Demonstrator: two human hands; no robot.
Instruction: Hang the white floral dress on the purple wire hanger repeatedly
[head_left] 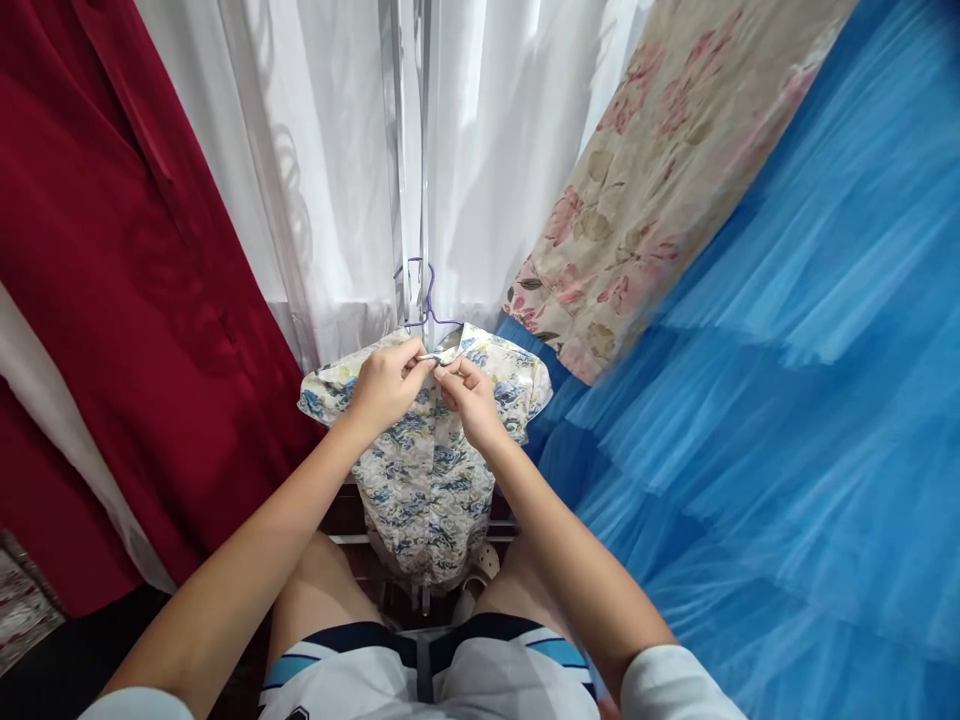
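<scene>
A short-sleeved floral shirt [431, 480], white with blue and yellow flowers, hangs in front of me on a purple wire hanger [430, 300]. At its neckline my left hand [390, 382] pinches the edge of the shirt's collar [448, 352] between thumb and fingers. Close beside it, almost touching, my right hand [466, 395] has its fingers closed on the same collar edge. Any button or fastening there is hidden by my fingertips. The front of the shirt hangs down between my knees.
Behind the hanger stand a thin metal pole [401, 130] and a white curtain [495, 150]. Red cloth [150, 300] drapes at the left. On the right hang a beige floral cloth [622, 190] and a ruffled blue tulle dress [750, 420]. A beige clog [486, 562] shows below the shirt.
</scene>
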